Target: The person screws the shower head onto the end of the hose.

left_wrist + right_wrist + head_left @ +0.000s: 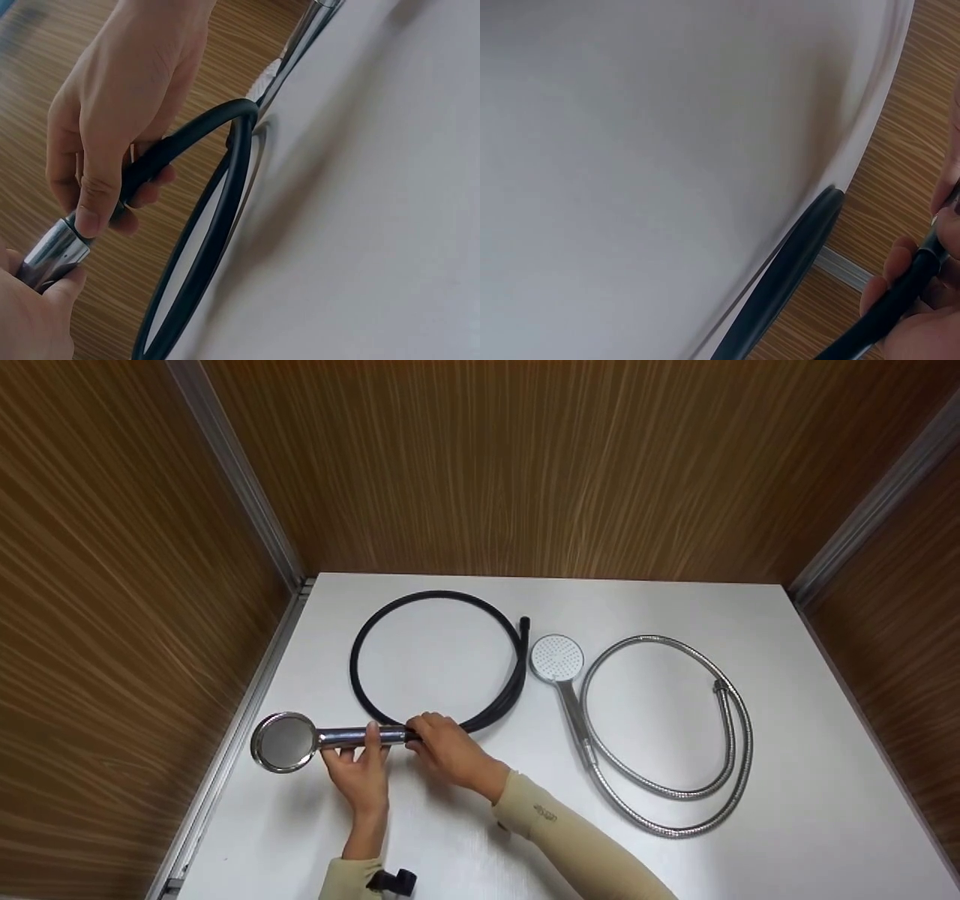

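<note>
My left hand [361, 780] grips the chrome handle of a shower head [285, 742] with a round grey face, held to the left above the table. At the handle's lower end, my right hand [452, 750] pinches the end of a black shower hose [431, 595]. In the left wrist view the hose end meets the chrome handle [54, 255] under the right thumb; the fingers partly hide the joint. The rest of the hose lies coiled behind the hands, its other end pointing away from me.
Right of the black coil lies a second shower head [557, 658] with a white face, joined to a coiled silver metal hose [673, 833]. The white table [810, 780] is bounded by wood-grain panels [487, 472] at the back and sides.
</note>
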A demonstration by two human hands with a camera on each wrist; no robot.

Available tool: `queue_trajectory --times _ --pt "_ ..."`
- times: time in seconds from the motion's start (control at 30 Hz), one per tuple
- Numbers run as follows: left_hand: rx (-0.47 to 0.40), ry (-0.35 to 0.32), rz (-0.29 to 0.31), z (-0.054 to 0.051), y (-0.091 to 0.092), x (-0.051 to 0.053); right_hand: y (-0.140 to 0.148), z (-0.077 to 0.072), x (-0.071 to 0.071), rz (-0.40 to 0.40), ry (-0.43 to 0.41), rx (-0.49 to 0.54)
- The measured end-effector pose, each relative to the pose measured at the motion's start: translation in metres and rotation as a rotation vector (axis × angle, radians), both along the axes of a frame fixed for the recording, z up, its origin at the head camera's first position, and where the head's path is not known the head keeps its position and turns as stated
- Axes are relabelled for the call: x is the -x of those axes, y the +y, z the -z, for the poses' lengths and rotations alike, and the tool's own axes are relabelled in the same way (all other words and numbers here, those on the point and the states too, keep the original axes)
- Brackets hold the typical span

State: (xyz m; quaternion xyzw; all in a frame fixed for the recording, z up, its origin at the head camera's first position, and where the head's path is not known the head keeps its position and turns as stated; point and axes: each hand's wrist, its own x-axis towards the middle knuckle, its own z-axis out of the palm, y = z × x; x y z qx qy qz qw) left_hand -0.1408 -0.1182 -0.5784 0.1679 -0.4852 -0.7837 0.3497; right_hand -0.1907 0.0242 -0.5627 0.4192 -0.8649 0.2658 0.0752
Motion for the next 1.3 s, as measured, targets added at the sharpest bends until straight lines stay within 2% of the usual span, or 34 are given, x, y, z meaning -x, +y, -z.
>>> queue_trajectory --times 0.13,0.37,0.93,1.3 --pt "-0.005 -0.002 -0.009 -0.0007 0.0 0.0001 0.0004 0.0 -0.0006 -0.001 -0.018 -0.007" --pt "0.004 -0.019 0.012 -0.0013 0.0001 -0.0018 -0.0008 0.0002 -0.001 0.019 -0.049 0.022" --pt "-0.006 0.025 0.009 -0.0003 0.0 -0.0009 -0.0012 -0.0027 -0.001 0.021 -0.019 0.014" --pt "0.047 0.003 0.0 -0.0019 -0.0005 -0.0014 -0.0016 0.0 0.0009 0.019 -0.074 0.05"
